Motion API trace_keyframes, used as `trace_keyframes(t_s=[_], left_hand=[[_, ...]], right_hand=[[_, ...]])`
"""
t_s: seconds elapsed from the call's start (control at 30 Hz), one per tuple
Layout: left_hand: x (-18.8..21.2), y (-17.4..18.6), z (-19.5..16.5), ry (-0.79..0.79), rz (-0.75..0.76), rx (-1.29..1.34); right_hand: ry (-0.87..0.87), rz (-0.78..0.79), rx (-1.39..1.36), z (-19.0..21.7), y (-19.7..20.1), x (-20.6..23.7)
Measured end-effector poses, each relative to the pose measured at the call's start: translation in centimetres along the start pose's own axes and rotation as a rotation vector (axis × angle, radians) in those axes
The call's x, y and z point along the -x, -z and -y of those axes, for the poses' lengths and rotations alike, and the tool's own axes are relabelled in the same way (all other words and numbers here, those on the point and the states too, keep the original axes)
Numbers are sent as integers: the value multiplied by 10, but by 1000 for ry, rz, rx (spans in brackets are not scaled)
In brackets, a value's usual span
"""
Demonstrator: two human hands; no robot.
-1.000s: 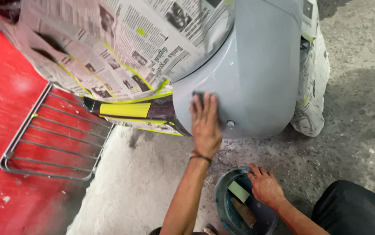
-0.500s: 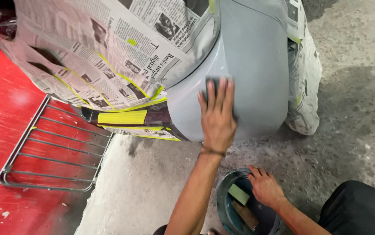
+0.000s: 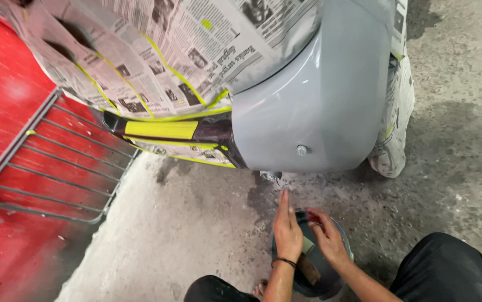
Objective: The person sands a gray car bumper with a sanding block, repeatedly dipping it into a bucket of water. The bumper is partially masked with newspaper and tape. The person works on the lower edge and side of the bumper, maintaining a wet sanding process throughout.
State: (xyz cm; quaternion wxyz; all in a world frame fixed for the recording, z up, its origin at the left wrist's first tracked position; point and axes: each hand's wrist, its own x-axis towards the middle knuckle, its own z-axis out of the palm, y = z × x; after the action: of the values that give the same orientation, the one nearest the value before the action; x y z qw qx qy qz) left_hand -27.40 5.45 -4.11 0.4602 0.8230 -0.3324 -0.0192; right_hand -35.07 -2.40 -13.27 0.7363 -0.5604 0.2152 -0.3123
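**Dipping at the bucket below the grey panel**

Reaching down close to my body, both hands meet over the small dark bucket (image 3: 346, 250) that stands on the concrete floor (image 3: 196, 223), just beside my knee in black trousers (image 3: 447, 268). My left hand (image 3: 287, 229) is held on its edge above the near rim, with the fingers straight and pressed together; I see nothing gripped in it. My right hand (image 3: 326, 237) goes into the bucket from the other side, with its fingers bent around something small and dark at the rim. I cannot tell whether it really pinches this piece or only touches it. Inside the bucket lie a pale green pad (image 3: 308, 244) and a brown object (image 3: 308, 269), partly hidden by my hands.

I judge this as the pause at the bucket between passes of rubbing the surface. The next move, I think, needs a sure hold on the piece and then a flat, even contact with the panel.

Further away, well apart from both hands, stands the grey panel (image 3: 319, 106) with a small bolt (image 3: 301, 150) near its lower edge. Newspaper (image 3: 185, 50) and yellow tape (image 3: 162, 130) cover the neighbouring parts. At the far left a wire rack (image 3: 45, 168) lies on the red floor (image 3: 0, 112).
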Motion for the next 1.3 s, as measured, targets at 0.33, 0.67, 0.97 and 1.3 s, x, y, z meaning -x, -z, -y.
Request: trace_keyframes(t_s=[0.33,0.67,0.97,1.3], left_hand=[[44,-84,183,472,774,-283],[32,-120,236,1105,557,569],[26,-69,201,890,1148,772],[-63,14,172,-575,597,14]], right_hand=[[-820,-43,80,-49,-44,-8],[-725,-364,21,-97,-58,-2],[-509,-862,-555,-121,-62,48],[-491,-1176,-85,-84,-101,78]])
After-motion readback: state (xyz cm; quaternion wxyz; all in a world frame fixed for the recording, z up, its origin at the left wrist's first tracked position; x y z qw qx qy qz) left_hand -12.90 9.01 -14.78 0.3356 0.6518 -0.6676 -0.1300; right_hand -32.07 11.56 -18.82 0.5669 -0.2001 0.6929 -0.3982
